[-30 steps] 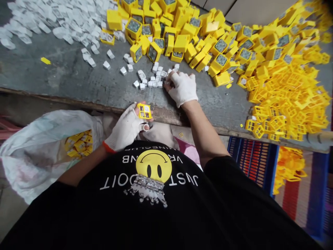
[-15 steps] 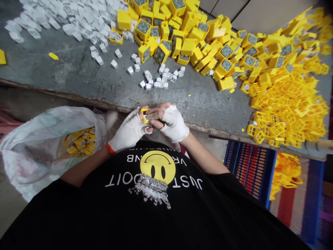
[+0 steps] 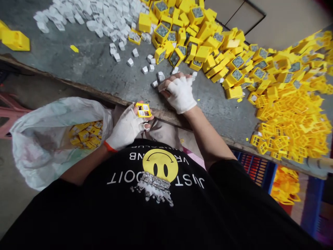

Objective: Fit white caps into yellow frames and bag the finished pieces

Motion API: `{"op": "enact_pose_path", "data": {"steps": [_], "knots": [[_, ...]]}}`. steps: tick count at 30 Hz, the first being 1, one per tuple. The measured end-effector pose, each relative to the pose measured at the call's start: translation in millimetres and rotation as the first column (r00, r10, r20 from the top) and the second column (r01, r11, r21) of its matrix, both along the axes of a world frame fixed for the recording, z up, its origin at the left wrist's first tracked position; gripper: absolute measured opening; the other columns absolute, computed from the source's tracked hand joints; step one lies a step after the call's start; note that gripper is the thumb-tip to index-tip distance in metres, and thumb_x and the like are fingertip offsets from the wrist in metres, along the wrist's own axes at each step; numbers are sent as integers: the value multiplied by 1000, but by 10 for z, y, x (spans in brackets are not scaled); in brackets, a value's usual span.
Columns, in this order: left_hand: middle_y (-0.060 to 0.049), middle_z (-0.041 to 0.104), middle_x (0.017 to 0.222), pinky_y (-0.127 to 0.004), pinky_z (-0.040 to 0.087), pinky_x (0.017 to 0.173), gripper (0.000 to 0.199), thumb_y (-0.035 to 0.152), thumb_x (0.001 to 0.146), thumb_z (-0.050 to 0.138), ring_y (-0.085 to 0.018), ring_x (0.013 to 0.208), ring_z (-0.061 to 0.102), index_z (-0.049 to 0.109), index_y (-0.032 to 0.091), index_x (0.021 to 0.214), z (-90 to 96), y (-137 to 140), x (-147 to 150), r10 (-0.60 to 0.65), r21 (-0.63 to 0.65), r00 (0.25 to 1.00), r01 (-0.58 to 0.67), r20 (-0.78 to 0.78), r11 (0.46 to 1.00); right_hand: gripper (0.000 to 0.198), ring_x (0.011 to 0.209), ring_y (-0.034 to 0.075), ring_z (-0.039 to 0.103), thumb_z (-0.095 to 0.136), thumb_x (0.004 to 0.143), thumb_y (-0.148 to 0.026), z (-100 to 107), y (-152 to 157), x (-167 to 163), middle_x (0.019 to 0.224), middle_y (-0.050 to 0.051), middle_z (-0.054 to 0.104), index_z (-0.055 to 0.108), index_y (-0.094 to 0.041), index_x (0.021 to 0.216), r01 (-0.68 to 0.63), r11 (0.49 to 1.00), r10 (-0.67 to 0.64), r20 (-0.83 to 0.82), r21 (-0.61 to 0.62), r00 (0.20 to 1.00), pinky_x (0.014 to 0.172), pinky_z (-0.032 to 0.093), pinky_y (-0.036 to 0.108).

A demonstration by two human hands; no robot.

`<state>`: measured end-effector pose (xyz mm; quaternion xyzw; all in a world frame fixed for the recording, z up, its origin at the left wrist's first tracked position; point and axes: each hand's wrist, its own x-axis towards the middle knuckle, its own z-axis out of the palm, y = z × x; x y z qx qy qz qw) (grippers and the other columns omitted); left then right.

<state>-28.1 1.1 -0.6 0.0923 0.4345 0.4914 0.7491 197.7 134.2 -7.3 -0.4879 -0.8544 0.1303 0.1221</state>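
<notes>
My left hand, in a white fingerless glove, holds a small yellow plastic frame at the table's front edge. White pieces sit in some of the frame's compartments, and the upper left one looks unfilled. My right hand, gloved the same way, rests on the grey tabletop over a cluster of small white plastic pieces. Its fingers are curled downward; what they hold, if anything, is hidden. A few loose white pieces lie just beyond its fingertips.
A heap of white pieces lies at the back left. Yellow blocks with grey insides and a pile of yellow frames spread to the right. A plastic bag with finished-looking yellow pieces stands left, a blue crate right below.
My right hand has left the yellow frame and moved forward onto the white pieces. My left hand keeps the frame, now turned with its compartments showing. The view has shifted left.
</notes>
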Motion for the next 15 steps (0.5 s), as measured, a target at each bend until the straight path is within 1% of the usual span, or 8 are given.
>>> {"op": "enact_pose_path", "data": {"steps": [2, 4, 6, 7, 8, 11, 13, 15], "knots": [[-4, 85, 110, -33, 58, 74, 12, 37, 111, 80, -27, 100, 80, 77, 30, 121, 22, 17, 22, -8, 0, 1000, 8, -19, 1000, 22, 140, 39, 69, 64, 115, -38, 32, -255, 65, 133, 12, 83, 81, -33, 127, -22, 1000, 19, -223, -10, 975, 129, 50, 69], [-4, 86, 115, -34, 58, 75, 11, 35, 112, 78, -28, 103, 79, 78, 31, 122, 49, 36, 60, -20, 0, 999, 20, -33, 1000, 21, 126, 36, 75, 69, 114, -47, 30, -528, 96, 126, 10, 84, 83, -34, 124, -54, 998, 38, -466, -21, 884, 121, 58, 62], [-3, 87, 123, -35, 60, 76, 13, 30, 111, 77, -28, 106, 79, 80, 33, 123, 81, 47, 105, -34, 24, 999, 35, -25, 999, 22, 117, 33, 77, 71, 114, -52, -9, -761, 82, 120, 9, 85, 83, -34, 118, -36, 999, 14, -590, -25, 807, 114, 62, 57], [-2, 87, 125, -34, 61, 76, 14, 26, 110, 76, -27, 107, 79, 81, 32, 122, 96, 48, 128, -36, 46, 999, 37, -15, 998, 23, 115, 33, 78, 71, 114, -52, -35, -852, 65, 118, 9, 85, 83, -33, 116, -6, 1000, -8, -596, -22, 803, 113, 61, 56], [-2, 88, 124, -34, 61, 76, 16, 22, 109, 77, -27, 107, 78, 82, 32, 120, 109, 46, 149, -34, 72, 999, 34, -4, 997, 23, 115, 32, 78, 71, 114, -51, -61, -924, 49, 118, 9, 85, 84, -32, 114, 31, 999, -33, -571, -13, 820, 113, 60, 55], [-2, 89, 118, -32, 63, 76, 20, 13, 103, 82, -24, 103, 77, 86, 29, 114, 110, 23, 195, -18, 136, 1000, 17, 8, 991, 23, 118, 32, 77, 72, 116, -49, -107, -1040, 34, 121, 9, 86, 87, -31, 115, 102, 994, -80, -395, 37, 915, 116, 55, 55], [-1, 89, 117, -31, 65, 77, 22, 14, 97, 91, -22, 100, 78, 88, 29, 113, 58, 1, 205, -9, 163, 1000, 8, 7, 987, 24, 119, 33, 76, 72, 117, -50, -117, -1055, 55, 122, 8, 87, 89, -33, 119, 91, 993, -69, -265, 73, 962, 117, 51, 55], [-2, 90, 115, -29, 68, 75, 32, 23, 85, 106, -20, 94, 79, 91, 29, 113, -40, -18, 195, -9, 186, 1000, 5, 24, 983, 30, 116, 32, 74, 70, 119, -55, -134, -1036, 78, 119, 8, 86, 90, -33, 120, 53, 994, -36, -169, 99, 985, 115, 48, 54]]}}
